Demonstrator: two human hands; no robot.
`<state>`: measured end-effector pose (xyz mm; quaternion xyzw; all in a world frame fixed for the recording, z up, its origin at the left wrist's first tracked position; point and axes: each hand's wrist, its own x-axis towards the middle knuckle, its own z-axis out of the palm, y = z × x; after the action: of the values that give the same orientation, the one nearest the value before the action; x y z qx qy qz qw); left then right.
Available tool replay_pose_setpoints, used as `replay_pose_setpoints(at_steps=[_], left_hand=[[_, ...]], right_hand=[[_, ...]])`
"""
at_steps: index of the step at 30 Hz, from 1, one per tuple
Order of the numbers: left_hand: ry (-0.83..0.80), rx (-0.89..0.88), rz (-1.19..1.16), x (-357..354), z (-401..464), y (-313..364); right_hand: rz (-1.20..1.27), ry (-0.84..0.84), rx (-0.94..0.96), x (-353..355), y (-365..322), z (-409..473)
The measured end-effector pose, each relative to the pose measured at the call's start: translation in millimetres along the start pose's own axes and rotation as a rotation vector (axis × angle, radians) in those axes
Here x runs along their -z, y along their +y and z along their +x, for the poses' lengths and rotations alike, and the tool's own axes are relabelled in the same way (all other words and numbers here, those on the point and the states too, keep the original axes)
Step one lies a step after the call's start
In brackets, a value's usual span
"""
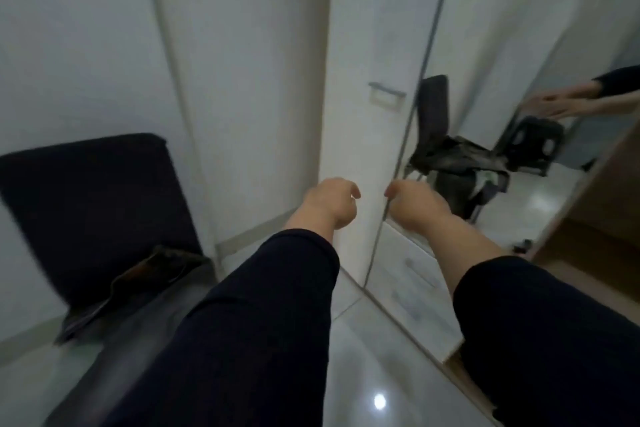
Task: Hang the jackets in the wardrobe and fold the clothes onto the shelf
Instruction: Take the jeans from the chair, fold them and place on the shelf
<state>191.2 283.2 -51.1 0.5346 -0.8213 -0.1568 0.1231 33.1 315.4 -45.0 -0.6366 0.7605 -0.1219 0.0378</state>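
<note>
Here both hands reach empty toward the mirrored wardrobe door point(485, 80); the left hand point(329, 201) is loosely curled, the right hand point(414, 203) too (fingertips hidden); best grip the door's edge firmly and slide it evenly.

both arms wear long, dark navy sleeves of a soft, plain knit with no print, cuffs or buttons showing, the left sleeve point(242, 322) running up from about 6 o'clock and the right sleeve point(540, 333) from about 4 o'clock. each is pushed back along the forearm, the right one further than the left. the left hand point(329, 201) and right hand point(415, 203) are bare, with no rings, watch or gloves to be seen.
</note>
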Motion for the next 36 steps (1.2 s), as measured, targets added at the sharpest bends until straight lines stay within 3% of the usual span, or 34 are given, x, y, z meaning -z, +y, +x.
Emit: replay_pose_setpoints(at_steps=[9,18,26,36], left_hand=[[0.074,0.581,-0.052,-9,-122,-143],[0.148,0.926,-0.122,-15,-240,-254],[0.117,0.976,-0.155,-15,-256,-351],[0.090,1.011,-0.160,-52,-209,-479]], right_hand=[[0.046,-0.262,0.540,-103,-158,1],[0.093,-0.456,0.884,-174,-297,-53],[0.083,-0.540,0.859,-237,-369,-46],[0.020,-0.543,0.684,-337,-396,43]])
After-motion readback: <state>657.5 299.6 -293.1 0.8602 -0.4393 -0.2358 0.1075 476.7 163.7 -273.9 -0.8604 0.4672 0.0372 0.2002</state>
